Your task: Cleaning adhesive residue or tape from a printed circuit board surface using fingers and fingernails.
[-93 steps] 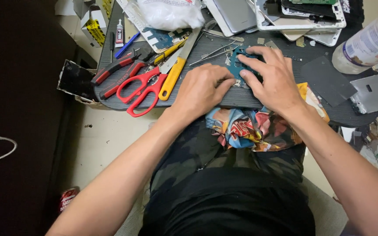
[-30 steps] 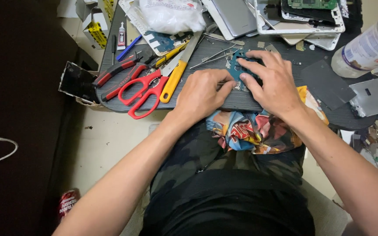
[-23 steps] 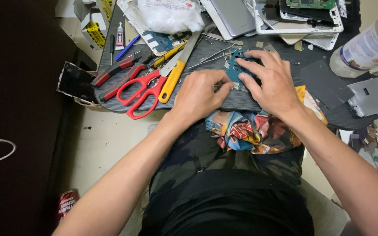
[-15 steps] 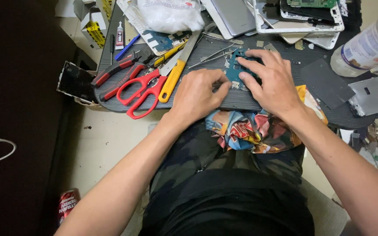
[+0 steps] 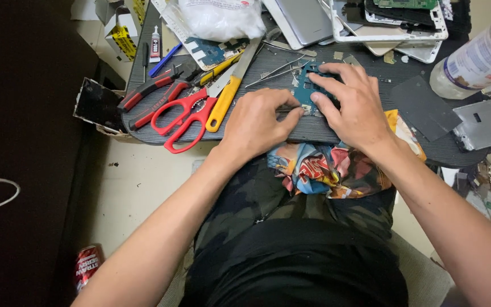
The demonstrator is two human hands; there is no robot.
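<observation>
A small blue circuit board (image 5: 306, 91) lies on a dark work board (image 5: 427, 145) in front of me. My right hand (image 5: 357, 106) lies over the circuit board with its fingers spread, and the fingertips press it down. My left hand (image 5: 258, 123) rests just to its left, thumb and fingers pinched on a thin dark tool (image 5: 288, 109) whose tip is at the circuit board's lower left edge. Much of the circuit board is hidden under my right hand.
Left of my hands lie red scissors (image 5: 185, 113), a yellow-handled knife (image 5: 227, 98) and red-handled pliers (image 5: 146, 91). Metal tweezers (image 5: 279, 69), phone parts (image 5: 387, 25), a clear bottle (image 5: 478, 57) and a metal plate (image 5: 484, 122) crowd the board. Colourful cloth (image 5: 325, 170) covers my lap; a red can (image 5: 86, 267) is on the floor.
My left hand's fingers have drawn together into a pinch and edged toward the circuit board. My right hand has stayed pressed on it.
</observation>
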